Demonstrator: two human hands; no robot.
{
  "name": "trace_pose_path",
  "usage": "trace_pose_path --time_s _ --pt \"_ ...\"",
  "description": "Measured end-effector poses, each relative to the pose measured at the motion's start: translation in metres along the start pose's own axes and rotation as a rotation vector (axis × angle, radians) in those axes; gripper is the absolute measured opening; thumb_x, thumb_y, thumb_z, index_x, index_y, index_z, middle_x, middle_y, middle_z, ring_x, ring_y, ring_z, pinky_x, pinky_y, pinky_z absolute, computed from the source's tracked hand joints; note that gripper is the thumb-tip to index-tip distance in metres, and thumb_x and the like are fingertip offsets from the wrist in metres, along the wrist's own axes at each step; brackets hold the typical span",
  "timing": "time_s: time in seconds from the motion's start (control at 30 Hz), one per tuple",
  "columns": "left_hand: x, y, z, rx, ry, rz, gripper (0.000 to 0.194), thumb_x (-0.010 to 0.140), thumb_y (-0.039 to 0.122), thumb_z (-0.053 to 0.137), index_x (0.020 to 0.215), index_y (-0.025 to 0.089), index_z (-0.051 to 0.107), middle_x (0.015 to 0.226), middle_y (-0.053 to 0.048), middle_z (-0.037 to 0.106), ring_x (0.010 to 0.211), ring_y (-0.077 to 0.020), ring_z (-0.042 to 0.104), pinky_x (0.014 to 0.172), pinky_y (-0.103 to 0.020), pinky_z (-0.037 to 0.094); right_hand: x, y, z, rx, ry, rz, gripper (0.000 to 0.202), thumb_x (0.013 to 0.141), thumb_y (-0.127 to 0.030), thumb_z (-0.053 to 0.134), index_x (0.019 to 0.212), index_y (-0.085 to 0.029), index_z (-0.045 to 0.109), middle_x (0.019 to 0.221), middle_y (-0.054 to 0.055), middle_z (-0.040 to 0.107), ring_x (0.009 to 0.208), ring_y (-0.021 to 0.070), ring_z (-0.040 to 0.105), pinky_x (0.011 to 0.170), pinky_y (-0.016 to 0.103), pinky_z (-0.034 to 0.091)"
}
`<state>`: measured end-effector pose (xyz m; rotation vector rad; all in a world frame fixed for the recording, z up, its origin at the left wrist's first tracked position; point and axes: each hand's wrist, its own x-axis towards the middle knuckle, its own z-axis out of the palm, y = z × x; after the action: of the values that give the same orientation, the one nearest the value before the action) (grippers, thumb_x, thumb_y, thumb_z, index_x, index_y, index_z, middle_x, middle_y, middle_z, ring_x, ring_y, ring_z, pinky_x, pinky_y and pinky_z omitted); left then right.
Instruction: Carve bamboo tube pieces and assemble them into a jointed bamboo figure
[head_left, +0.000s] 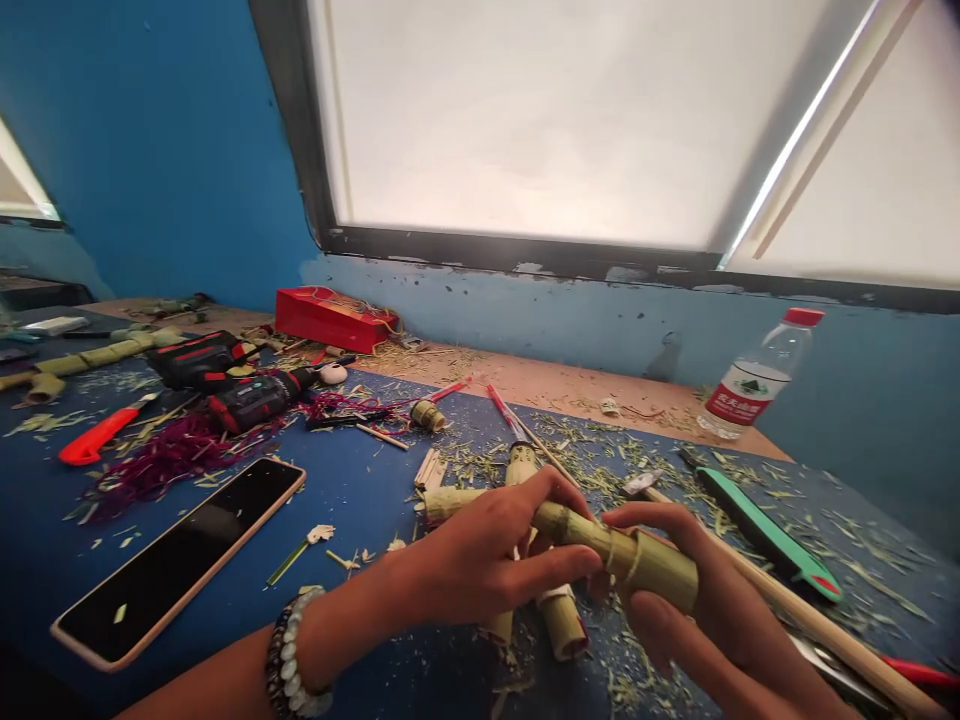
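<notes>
A pale green jointed bamboo piece is held level between my two hands. My left hand, with a beaded bracelet at the wrist, is closed round its left part, the thumb lying along the front. My right hand grips the right end between fingers and thumb. Beneath and behind them are more bamboo pieces: a short tube pointing down, another to the left, and one with a dark ring behind. My left hand partly hides how these pieces join.
A phone lies left. Behind it are a red cutter, purple string, a power drill and a red box. To the right are a green knife, a wooden handle and a water bottle. Shavings litter the table.
</notes>
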<state>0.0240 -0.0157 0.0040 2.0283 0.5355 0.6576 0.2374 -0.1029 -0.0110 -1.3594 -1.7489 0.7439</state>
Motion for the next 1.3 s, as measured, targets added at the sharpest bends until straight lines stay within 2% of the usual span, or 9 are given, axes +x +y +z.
trace_pose_path --time_s 0.1,0.2,0.33,0.47,0.73,0.87,1.07,1.3 --pt "0.000 0.000 -0.001 0.057 -0.006 0.007 0.031 0.094 0.045 0.056 0.110 0.018 0.052 0.079 0.000 0.057 0.067 -0.0137 0.052 0.059 -0.027 0.038 0.001 0.000 -0.005 -0.008 -0.093 -0.053 0.033 0.100 -0.050 0.046 0.127 -0.033 0.039 0.091 0.001 0.063 0.065 0.0150 0.058 0.057 0.025 0.050" --pt "0.001 0.000 -0.002 0.103 -0.029 0.033 0.031 0.095 0.045 0.054 0.110 0.018 0.051 0.083 -0.002 0.061 0.071 -0.0154 0.056 0.062 -0.027 0.041 0.001 0.002 -0.006 0.006 -0.136 -0.064 0.029 0.103 -0.049 0.042 0.126 -0.035 0.033 0.088 -0.001 0.058 0.065 0.0132 0.053 0.056 0.023 0.047" --pt "0.000 -0.001 0.000 0.178 -0.016 0.053 0.031 0.095 0.045 0.055 0.111 0.019 0.052 0.083 -0.003 0.063 0.070 -0.0157 0.058 0.062 -0.027 0.042 0.000 0.005 -0.004 0.075 -0.209 -0.004 0.033 0.103 -0.053 0.039 0.128 -0.035 0.027 0.085 -0.002 0.055 0.063 0.0123 0.047 0.052 0.022 0.040" --pt "-0.002 0.000 0.003 0.250 0.002 0.055 0.030 0.093 0.043 0.057 0.111 0.020 0.054 0.077 0.000 0.061 0.065 -0.0153 0.056 0.060 -0.028 0.040 0.000 0.008 -0.002 0.091 -0.265 0.037 0.033 0.103 -0.053 0.041 0.126 -0.034 0.028 0.081 -0.003 0.051 0.062 0.0120 0.043 0.053 0.022 0.036" --pt "0.000 0.002 0.006 0.232 0.067 0.008 0.021 0.084 0.030 0.062 0.102 0.021 0.055 0.074 0.003 0.059 0.060 -0.0121 0.052 0.056 -0.025 0.039 0.005 -0.001 -0.002 0.076 -0.238 -0.076 0.026 0.103 -0.039 0.047 0.124 -0.032 0.033 0.087 -0.002 0.054 0.068 0.0125 0.049 0.060 0.023 0.043" --pt "0.002 0.003 0.006 0.205 0.116 0.011 0.015 0.082 0.026 0.061 0.095 0.021 0.054 0.076 0.004 0.058 0.065 -0.0116 0.052 0.060 -0.024 0.042 0.004 -0.003 -0.002 0.098 -0.238 -0.095 0.028 0.102 -0.035 0.048 0.126 -0.032 0.034 0.091 -0.001 0.056 0.070 0.0122 0.051 0.063 0.023 0.046" --pt "0.003 0.002 0.002 0.185 0.161 0.025 0.014 0.082 0.027 0.059 0.093 0.020 0.053 0.075 0.003 0.055 0.065 -0.0113 0.048 0.060 -0.024 0.042 0.004 -0.001 -0.002 0.119 -0.206 -0.109 0.031 0.101 -0.035 0.049 0.129 -0.029 0.036 0.093 0.002 0.061 0.074 0.0140 0.055 0.065 0.025 0.048" --pt "0.004 0.000 0.002 0.108 0.172 0.010 0.012 0.086 0.028 0.056 0.093 0.020 0.050 0.073 0.005 0.050 0.063 -0.0106 0.048 0.060 -0.024 0.041 0.004 0.000 -0.002 0.150 -0.180 -0.100 0.033 0.101 -0.039 0.049 0.130 -0.028 0.036 0.093 0.003 0.060 0.073 0.0140 0.053 0.064 0.025 0.046"
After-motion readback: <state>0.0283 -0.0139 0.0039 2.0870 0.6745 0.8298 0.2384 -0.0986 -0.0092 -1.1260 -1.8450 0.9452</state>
